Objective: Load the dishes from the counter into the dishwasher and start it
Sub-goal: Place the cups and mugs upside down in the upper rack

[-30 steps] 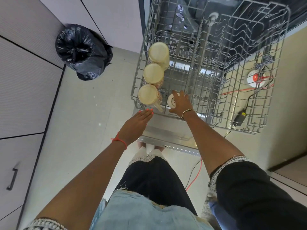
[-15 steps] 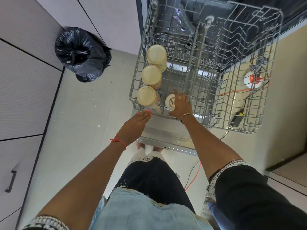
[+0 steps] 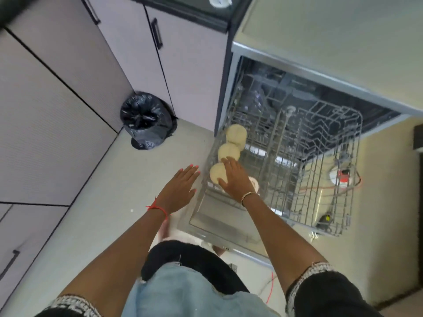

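Observation:
The dishwasher's wire rack [image 3: 332, 179] is pulled out over the open door [image 3: 219, 225]. Three cream mugs stand upside down along its left side: far [image 3: 237, 133], middle [image 3: 228, 150] and near [image 3: 217, 175]. A small white cup [image 3: 254, 183] sits just right of the near mug, mostly hidden by my right hand [image 3: 235, 179]. That hand hovers flat over the rack's front left corner with fingers spread and nothing in it. My left hand [image 3: 179, 188] is open too, fingers straight, just left of the rack's outer edge.
A bin lined with a black bag [image 3: 146, 120] stands on the floor at left, against pale cabinet doors [image 3: 57, 106]. A red-and-white round object [image 3: 341, 177] and an orange cable [image 3: 315, 188] lie on the floor under the rack's right side. A white item [image 3: 218, 1] sits on the dark counter.
My view has swung up and back, showing more cabinets and the dishwasher top. My right hand has come off the small white cup and now hovers over the near mug.

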`<state>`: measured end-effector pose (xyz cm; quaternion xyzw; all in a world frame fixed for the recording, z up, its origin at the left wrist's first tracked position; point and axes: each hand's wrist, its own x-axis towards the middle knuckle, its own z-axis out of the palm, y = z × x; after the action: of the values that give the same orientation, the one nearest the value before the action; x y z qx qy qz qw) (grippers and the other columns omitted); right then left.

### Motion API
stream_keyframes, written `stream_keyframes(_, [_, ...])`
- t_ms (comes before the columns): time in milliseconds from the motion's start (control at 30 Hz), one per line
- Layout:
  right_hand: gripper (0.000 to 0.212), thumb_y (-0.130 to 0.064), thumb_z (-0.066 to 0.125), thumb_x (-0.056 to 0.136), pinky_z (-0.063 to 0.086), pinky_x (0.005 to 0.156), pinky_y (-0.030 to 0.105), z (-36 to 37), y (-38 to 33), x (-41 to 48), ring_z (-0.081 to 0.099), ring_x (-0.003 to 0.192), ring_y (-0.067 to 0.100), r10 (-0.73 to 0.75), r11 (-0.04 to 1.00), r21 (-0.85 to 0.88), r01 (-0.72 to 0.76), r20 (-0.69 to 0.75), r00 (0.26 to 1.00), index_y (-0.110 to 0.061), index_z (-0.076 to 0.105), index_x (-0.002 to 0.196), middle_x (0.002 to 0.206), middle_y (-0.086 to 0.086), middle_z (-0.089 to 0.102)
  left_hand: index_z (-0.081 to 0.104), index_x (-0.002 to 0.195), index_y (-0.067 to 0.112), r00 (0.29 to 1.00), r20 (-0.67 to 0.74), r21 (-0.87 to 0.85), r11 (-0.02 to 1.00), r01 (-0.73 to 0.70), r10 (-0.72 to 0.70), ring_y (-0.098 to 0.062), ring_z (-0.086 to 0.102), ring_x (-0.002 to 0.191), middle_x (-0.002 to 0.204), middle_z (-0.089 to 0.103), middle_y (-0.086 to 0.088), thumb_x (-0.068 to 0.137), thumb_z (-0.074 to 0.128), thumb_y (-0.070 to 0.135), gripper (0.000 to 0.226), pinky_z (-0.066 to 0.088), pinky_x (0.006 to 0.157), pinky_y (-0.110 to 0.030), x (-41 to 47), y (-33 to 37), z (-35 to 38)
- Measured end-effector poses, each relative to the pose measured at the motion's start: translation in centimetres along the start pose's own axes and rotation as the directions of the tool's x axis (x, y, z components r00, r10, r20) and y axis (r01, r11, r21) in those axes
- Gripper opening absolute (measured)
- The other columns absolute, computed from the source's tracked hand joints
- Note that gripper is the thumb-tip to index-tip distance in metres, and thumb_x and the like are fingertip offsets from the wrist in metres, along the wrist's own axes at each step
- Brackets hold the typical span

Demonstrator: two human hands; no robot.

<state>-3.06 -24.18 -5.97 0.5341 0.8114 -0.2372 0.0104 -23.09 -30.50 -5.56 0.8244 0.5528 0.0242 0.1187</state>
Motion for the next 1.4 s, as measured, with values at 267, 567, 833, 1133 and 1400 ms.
stream_keyframes(267, [0.055, -0.026, 0.051, 0.092, 0.026, 0.109, 0.035, -2.5, -9.5, 7.1, 0.035, 0.132, 0.029, -0.076, 0.994, -0.076, 0.074, -0.013, 0.997, -0.001, 0.033, 0.137, 0.142, 0.016, 0.036, 0.062, 0.115, -0.002, 0.998, -0.045, 0.054, 0.998, 0.04, -0.038, -0.035, 0.058, 0.114, 0.123, 0.06, -0.019, 0.064, 0.084, 0.019, 0.059, 0.047, 0.088, -0.053, -0.4, -10.2, -6.6])
stream_keyframes(567, [0.044, -0.022, 0.048, 0.092, 0.036, 0.102, 0.035, -5.0, -18.8, 14.8, 0.043, 0.121, 0.029, -0.023, 0.997, -0.076, 0.018, -0.072, 0.997, -0.001, 0.041, 0.13, 0.128, 0.014, 0.045, 0.023, 0.146, 0.007, 0.996, -0.059, 0.024, 0.997, 0.067, -0.065, -0.022, 0.006, 0.145, 0.156, 0.014, -0.008, 0.097, 0.036, 0.034, 0.057, -0.003, 0.116, -0.033, 0.3, -22.5, -13.6])
stream_keyframes(833, [0.04, -0.023, 0.049, 0.093, 0.04, 0.098, 0.036, -10.6, -19.9, 19.2, 0.047, 0.114, 0.028, -0.007, 0.996, -0.087, -0.015, -0.25, 0.968, -0.002, 0.045, 0.127, 0.125, 0.013, 0.048, 0.023, 0.146, 0.009, 0.989, -0.132, 0.005, 0.998, 0.067, -0.066, -0.019, 0.006, 0.145, 0.156, 0.015, -0.005, 0.098, 0.036, 0.033, 0.054, 0.0, 0.117, -0.032, 4.9, -26.7, -18.0])
stream_keyframes(1133, [0.038, -0.02, 0.054, 0.09, 0.043, 0.097, 0.04, -17.8, -15.6, 27.0, 0.048, 0.111, 0.033, 0.134, 0.99, 0.03, -0.137, -0.503, 0.854, 0.003, 0.05, 0.12, 0.121, 0.019, 0.047, 0.027, 0.144, 0.009, 0.985, -0.171, -0.009, 1.0, 0.01, -0.011, -0.019, 0.009, 0.145, 0.155, 0.019, -0.005, 0.098, 0.039, 0.033, 0.053, 0.004, 0.118, -0.034, 14.0, -29.9, -20.5])
stream_keyframes(1400, [0.061, -0.024, 0.063, 0.084, 0.036, 0.105, 0.047, -24.4, -9.8, 34.4, 0.034, 0.128, 0.038, 0.214, 0.976, 0.094, -0.198, -0.597, 0.773, -0.003, 0.038, 0.135, 0.141, 0.022, 0.033, 0.024, 0.145, 0.01, 0.994, -0.111, 0.01, 1.0, 0.011, -0.01, -0.019, 0.007, 0.145, 0.156, 0.015, -0.005, 0.099, 0.037, 0.035, 0.054, 0.006, 0.118, -0.034, 25.0, -31.2, -22.0])
